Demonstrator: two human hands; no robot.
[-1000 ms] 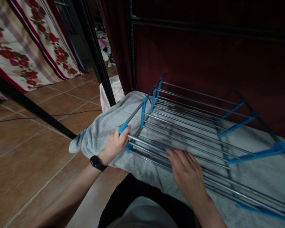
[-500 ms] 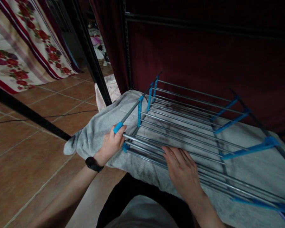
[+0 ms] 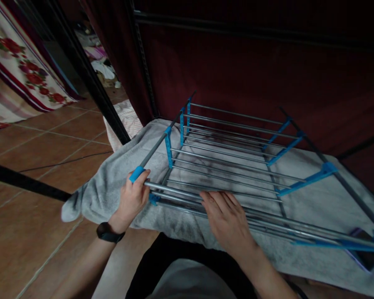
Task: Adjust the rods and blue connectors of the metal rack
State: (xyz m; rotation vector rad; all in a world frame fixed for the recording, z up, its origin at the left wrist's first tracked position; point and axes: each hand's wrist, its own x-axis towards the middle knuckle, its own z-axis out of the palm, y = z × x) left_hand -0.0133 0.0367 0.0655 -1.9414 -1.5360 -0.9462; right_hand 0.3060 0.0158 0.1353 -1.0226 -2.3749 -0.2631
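Note:
A shoe rack (image 3: 224, 154) of grey metal tubes with blue plastic brackets lies on a grey blanket. My left hand (image 3: 132, 198), with a black band on its wrist, is closed around the blue corner connector (image 3: 137, 173) at the rack's near left. Its thumb presses by the end of the front tube. My right hand (image 3: 226, 218) lies across the middle of the front tubes (image 3: 180, 194), its fingers together and bent over the upper one. The right thumb is hidden.
The grey blanket (image 3: 96, 191) covers a low surface before a dark red curtain (image 3: 237, 79). A black metal post (image 3: 90, 70) stands at the left. A phone (image 3: 366, 255) lies under the rack's near right corner. A cable (image 3: 65, 161) crosses the tiled floor.
My view has swung to the right, so the rack and both hands appear further left. More of the phone shows. Both hands keep the same places on the rack.

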